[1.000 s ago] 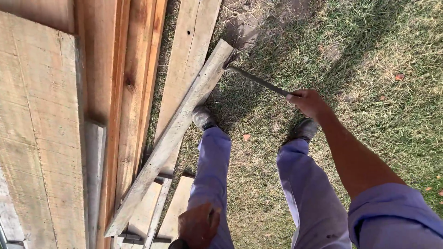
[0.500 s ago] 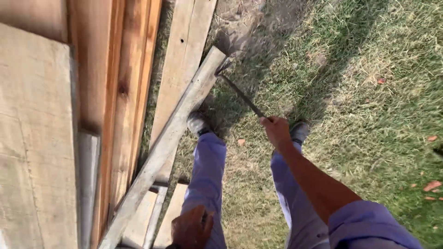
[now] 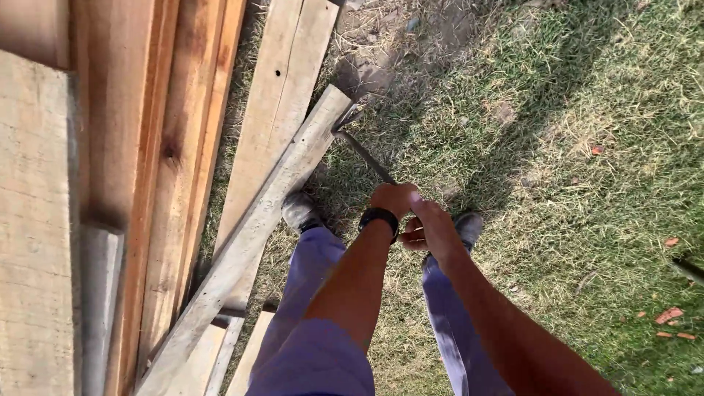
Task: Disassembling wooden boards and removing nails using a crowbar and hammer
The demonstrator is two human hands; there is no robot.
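Head view shows us clenching both our left hand point(image 3: 394, 198) and right hand point(image 3: 431, 229) on the near end of a crowbar point(image 3: 363, 152), its far hook caught on the slanted plank's point(image 3: 253, 233) end for leverage.

Bright sunlight, long shadows across grass point(image 3: 557, 147), warm tones, mild softness at edges

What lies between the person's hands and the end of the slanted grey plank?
In the head view, only the dark metal bar spans that stretch, running from the left hand and right hand up to the slanted grey plank, over grass.
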